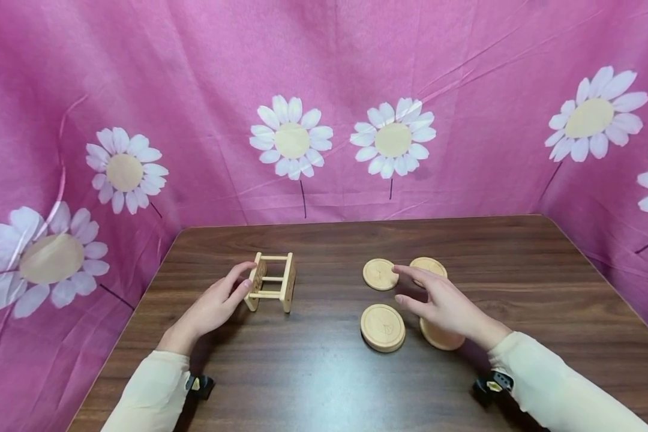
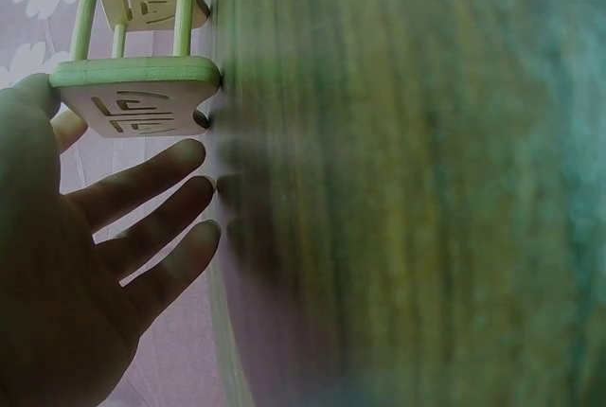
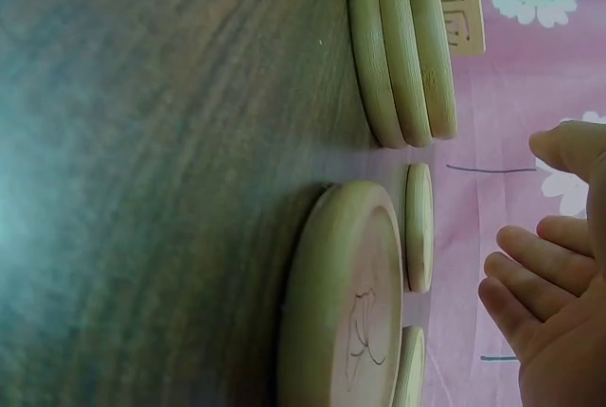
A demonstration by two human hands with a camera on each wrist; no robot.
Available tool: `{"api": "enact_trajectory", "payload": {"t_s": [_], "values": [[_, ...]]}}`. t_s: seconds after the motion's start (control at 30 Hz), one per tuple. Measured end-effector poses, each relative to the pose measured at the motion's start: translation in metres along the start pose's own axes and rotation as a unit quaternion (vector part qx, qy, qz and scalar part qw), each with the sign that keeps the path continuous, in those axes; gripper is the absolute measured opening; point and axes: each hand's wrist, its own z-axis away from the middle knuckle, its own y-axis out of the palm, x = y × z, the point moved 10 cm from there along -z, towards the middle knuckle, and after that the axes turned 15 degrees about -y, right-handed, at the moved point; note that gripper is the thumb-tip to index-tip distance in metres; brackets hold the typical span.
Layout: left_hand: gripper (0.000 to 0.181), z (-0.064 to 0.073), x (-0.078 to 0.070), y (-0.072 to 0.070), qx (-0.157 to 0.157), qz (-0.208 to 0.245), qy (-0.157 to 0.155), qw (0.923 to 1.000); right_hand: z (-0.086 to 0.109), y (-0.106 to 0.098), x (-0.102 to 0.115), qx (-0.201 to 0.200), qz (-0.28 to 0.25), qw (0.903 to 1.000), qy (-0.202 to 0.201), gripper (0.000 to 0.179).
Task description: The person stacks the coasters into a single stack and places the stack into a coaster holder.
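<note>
A small wooden rack (image 1: 272,279) with two carved end panels and round rails stands at the left of the table. My left hand (image 1: 216,303) is at its left end, thumb and index fingertip right at the panel; in the left wrist view the other fingers (image 2: 161,227) extend straight. My right hand (image 1: 445,303) hovers over round wooden coasters with its fingers spread and nothing held. Below it, partly hidden, lies the front right coaster (image 1: 443,337). A stack of coasters (image 3: 402,52) sits front left, with a back left coaster (image 1: 380,275) and a back right coaster (image 1: 429,267) beyond.
The dark wooden table (image 1: 324,396) ends at a pink curtain (image 1: 335,48) with daisies, which surrounds its back and sides. Dark bands with small devices (image 1: 494,384) are worn at both wrists.
</note>
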Motion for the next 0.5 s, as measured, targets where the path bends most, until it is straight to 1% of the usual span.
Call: {"api": "enact_trajectory", "payload": {"t_s": [0.13, 0.27, 0.5], "values": [[0.042, 0.0, -0.001, 0.0, -0.002, -0.006, 0.011, 0.9999, -0.002, 0.001, -0.005, 0.005, -0.008, 0.9998, 0.015, 0.057], [0.041, 0.0, -0.001, -0.001, -0.002, -0.004, 0.008, 1.0, -0.003, 0.003, -0.011, 0.011, -0.015, 0.9994, 0.03, 0.062], [0.041, 0.0, -0.002, 0.0, 0.002, 0.002, 0.012, 0.9999, -0.01, 0.008, -0.021, 0.016, -0.036, 0.9986, 0.036, 0.073]]}}
